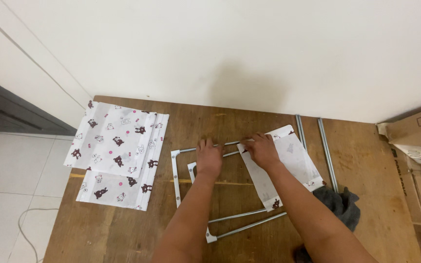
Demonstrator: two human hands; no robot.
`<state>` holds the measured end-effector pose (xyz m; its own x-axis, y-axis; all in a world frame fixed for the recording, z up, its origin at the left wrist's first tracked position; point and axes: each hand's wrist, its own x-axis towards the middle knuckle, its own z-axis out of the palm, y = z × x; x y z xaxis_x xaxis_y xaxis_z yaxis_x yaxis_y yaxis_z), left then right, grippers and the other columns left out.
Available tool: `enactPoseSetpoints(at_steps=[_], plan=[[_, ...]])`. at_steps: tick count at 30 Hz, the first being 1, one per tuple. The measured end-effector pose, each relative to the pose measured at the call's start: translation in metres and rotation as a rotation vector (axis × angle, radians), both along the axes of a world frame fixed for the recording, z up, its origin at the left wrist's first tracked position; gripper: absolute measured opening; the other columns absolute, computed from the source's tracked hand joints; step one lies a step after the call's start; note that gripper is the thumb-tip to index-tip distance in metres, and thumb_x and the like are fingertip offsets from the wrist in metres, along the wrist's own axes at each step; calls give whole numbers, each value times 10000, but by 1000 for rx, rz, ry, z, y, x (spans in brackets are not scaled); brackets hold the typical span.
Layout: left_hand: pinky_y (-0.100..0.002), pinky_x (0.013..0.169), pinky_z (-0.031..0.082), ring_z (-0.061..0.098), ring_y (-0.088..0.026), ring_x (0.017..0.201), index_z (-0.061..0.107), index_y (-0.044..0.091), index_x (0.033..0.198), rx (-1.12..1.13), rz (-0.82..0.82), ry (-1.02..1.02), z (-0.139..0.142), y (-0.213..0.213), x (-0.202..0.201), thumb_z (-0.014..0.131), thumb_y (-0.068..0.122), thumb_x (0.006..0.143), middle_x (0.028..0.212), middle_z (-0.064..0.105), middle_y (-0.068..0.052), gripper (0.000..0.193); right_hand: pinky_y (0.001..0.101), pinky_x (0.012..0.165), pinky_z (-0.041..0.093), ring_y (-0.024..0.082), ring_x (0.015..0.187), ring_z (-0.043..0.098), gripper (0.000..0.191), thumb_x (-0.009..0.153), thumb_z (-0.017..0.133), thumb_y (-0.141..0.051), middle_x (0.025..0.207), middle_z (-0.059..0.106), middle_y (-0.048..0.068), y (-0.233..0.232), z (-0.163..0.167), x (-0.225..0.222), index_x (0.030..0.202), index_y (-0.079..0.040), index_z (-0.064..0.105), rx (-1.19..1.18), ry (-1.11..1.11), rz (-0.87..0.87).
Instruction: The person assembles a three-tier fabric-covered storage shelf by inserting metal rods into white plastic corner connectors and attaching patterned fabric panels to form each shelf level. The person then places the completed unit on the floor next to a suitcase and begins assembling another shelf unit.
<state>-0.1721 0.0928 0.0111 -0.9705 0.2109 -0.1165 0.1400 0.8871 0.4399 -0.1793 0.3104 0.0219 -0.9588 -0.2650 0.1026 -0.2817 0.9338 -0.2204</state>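
Now I am leaning over the wooden table point(123, 229). My left hand point(209, 157) is pressing flat, fingers open, on the thin metal frame point(176, 178), stiff and probably light. My right hand point(261, 148) is pinching the edge of the soft fabric panel point(296, 163) lying beside it.

Left hand point(209, 157) presses on a metal U-frame point(177, 178) lying on a wooden board point(123, 229); right hand point(260, 148) grips a white printed fabric panel point(293, 163) at its edge; stacked bear-print panels point(115, 151) lie well left; two loose rods point(327, 153) right.
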Motion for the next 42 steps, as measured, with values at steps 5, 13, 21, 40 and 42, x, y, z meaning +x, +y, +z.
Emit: enactPoseSetpoints(at_steps=[5, 13, 21, 40, 42], plan=[[-529, 1094, 323, 416, -384, 1295, 772, 161, 1123, 27, -5, 89, -10, 14, -21, 670, 364, 916, 1262, 568, -181, 307, 418, 933, 421, 234, 1149, 605, 173, 853, 730, -133, 1177, 709, -8, 1, -4, 1, 1006, -181, 797, -94, 48, 8], [-511, 1034, 373, 528, -348, 1206, 787, 108, 1017, 169, 31, 198, -34, 21, -31, 694, 310, 919, 1169, 670, -139, 243, 402, 809, 522, 287, 919, 677, 126, 873, 723, -91, 1038, 748, 40, -1, 9, 9, 974, -123, 791, -234, 50, -13], [-482, 890, 466, 625, -342, 949, 813, 107, 999, 408, 7, 279, -8, 2, -18, 712, 268, 918, 942, 721, -138, 207, 358, 732, 553, 259, 821, 707, 143, 943, 709, -141, 1006, 770, 89, 3, 32, 14, 1060, -88, 773, -495, -20, -359], [-462, 848, 462, 612, -318, 908, 834, 117, 892, 370, 113, 307, 26, -6, 0, 744, 298, 910, 836, 699, -122, 203, 314, 703, 557, 185, 809, 716, 128, 948, 704, -147, 1104, 782, 23, 3, 44, 12, 1039, -72, 751, -617, -47, -453], [-451, 849, 464, 612, -308, 892, 830, 121, 935, 397, 114, 292, 25, -5, 1, 737, 291, 915, 835, 700, -117, 195, 319, 702, 546, 178, 809, 722, 133, 946, 714, -154, 1101, 782, 25, 3, 44, 11, 1041, -68, 749, -590, -28, -419]])
